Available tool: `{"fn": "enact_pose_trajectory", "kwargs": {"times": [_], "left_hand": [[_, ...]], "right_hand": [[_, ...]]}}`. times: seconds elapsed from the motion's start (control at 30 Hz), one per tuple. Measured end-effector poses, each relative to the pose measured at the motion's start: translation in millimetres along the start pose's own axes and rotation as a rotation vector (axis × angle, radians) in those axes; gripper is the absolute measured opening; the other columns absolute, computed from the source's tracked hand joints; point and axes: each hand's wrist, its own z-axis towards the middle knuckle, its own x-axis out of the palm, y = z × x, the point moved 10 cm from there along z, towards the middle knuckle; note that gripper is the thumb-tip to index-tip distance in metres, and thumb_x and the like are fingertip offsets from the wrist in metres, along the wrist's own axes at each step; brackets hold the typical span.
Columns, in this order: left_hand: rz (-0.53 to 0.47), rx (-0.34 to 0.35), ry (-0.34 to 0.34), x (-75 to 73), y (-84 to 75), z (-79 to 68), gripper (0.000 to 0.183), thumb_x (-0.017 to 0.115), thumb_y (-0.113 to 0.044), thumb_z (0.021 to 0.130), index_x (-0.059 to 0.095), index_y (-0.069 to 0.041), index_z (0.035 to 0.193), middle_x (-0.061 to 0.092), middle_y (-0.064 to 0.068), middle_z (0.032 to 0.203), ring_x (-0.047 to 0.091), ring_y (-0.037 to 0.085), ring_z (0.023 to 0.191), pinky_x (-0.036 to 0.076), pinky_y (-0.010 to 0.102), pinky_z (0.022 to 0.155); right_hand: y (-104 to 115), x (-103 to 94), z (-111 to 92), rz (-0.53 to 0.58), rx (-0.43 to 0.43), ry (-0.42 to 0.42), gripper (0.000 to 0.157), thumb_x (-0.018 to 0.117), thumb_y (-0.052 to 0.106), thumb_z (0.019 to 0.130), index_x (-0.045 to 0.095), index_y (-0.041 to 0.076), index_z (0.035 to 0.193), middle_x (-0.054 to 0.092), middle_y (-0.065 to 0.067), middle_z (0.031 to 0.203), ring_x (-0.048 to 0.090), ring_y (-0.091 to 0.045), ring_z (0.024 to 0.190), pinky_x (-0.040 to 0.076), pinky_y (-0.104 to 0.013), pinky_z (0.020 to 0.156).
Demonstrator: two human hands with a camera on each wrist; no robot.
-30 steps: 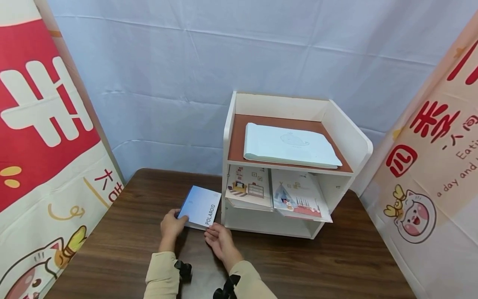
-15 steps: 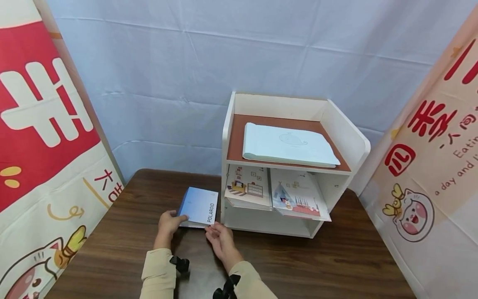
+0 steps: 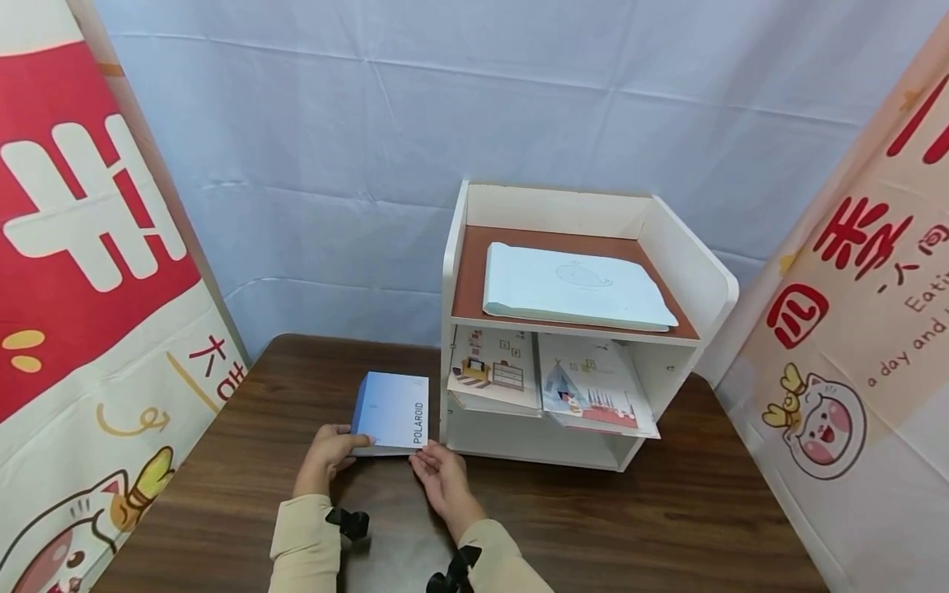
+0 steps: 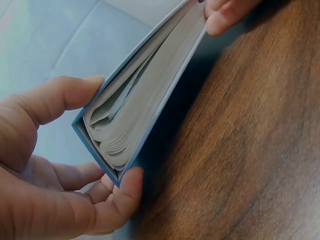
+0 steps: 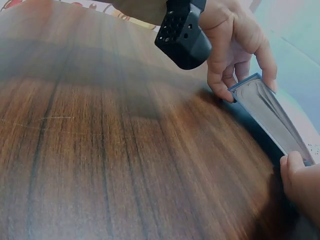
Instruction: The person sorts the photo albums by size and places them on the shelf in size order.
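A blue-and-white photo album [image 3: 391, 408] marked POLAROID lies cover up at the left side of the shelf unit, its near edge facing me. My left hand [image 3: 322, 455] grips the near left corner, thumb on the cover and fingers curled under the spine. In the left wrist view the album's page edges [image 4: 135, 110] show, with small gaps between some leaves. Its near edge appears slightly raised over a dark shadow. With its fingertips, my right hand [image 3: 443, 484] pinches the near right corner; the right wrist view shows this at the album's [image 5: 265, 112] lower end.
Right of the album stands a white shelf unit [image 3: 458, 272]. A pale book with a whale drawing [image 3: 582, 284] lies on top. Two illustrated books [image 3: 495, 371] jut from the middle shelf. Under everything is a brown wooden table [image 3: 222, 494]; printed banners hang at both sides.
The album has turned a little counter-clockwise and shifted left, so its near edge now lies squarer to me. My left hand has moved left and nearer with its corner; the right hand barely moved.
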Motion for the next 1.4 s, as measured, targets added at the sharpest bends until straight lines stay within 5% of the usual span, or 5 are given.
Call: {"fn": "enact_pose_trajectory", "kwargs": {"times": [0.23,0.5,0.77,1.1,1.4], "left_hand": [[-0.018,0.028,0.009,0.1,-3.4,-9.1,0.078,0.075,-0.008,0.076,0.028,0.019,0.132,0.035,0.036,0.129,0.043,0.042,0.115,0.042,0.05,0.09],[-0.02,0.038,-0.007,-2.4,-7.7,-33.0,0.079,0.077,-0.012,0.075,0.03,0.016,0.133,0.034,0.034,0.132,0.041,0.042,0.117,0.043,0.049,0.089],[-0.01,0.041,-0.013,-3.7,-9.4,-48.4,0.079,0.078,-0.012,0.074,0.032,0.017,0.131,0.037,0.035,0.129,0.044,0.04,0.113,0.045,0.048,0.087],[-0.024,0.027,-0.01,-1.4,-5.5,-63.9,0.077,0.077,-0.011,0.074,0.033,0.018,0.13,0.034,0.036,0.131,0.043,0.039,0.112,0.049,0.044,0.081],[-0.027,0.027,-0.015,-0.6,-4.8,-73.1,0.078,0.078,-0.009,0.072,0.032,0.019,0.13,0.038,0.036,0.125,0.047,0.036,0.107,0.049,0.044,0.079]], "right_hand": [[1.5,0.8,-4.1,-0.004,-0.02,0.009,0.049,0.043,-0.009,0.082,0.027,-0.021,0.127,0.04,-0.018,0.093,0.048,-0.022,0.085,0.037,-0.041,0.098],[8.0,3.6,-15.7,-0.088,-0.081,0.042,0.038,0.048,-0.013,0.079,0.04,-0.017,0.116,0.053,-0.008,0.079,0.056,-0.012,0.066,0.05,-0.027,0.072],[4.7,4.8,-21.7,-0.222,-0.052,0.071,0.054,0.051,-0.009,0.078,0.033,-0.014,0.129,0.053,-0.005,0.078,0.054,-0.013,0.063,0.046,-0.022,0.06],[0.7,6.0,-24.5,-0.249,0.021,0.138,0.042,0.052,-0.006,0.081,0.045,-0.009,0.122,0.059,-0.007,0.084,0.054,-0.017,0.074,0.047,-0.035,0.071],[0.2,8.2,-28.7,-0.249,0.017,0.186,0.047,0.047,-0.013,0.076,0.04,-0.015,0.123,0.059,-0.011,0.094,0.057,-0.021,0.082,0.047,-0.038,0.073]]}}
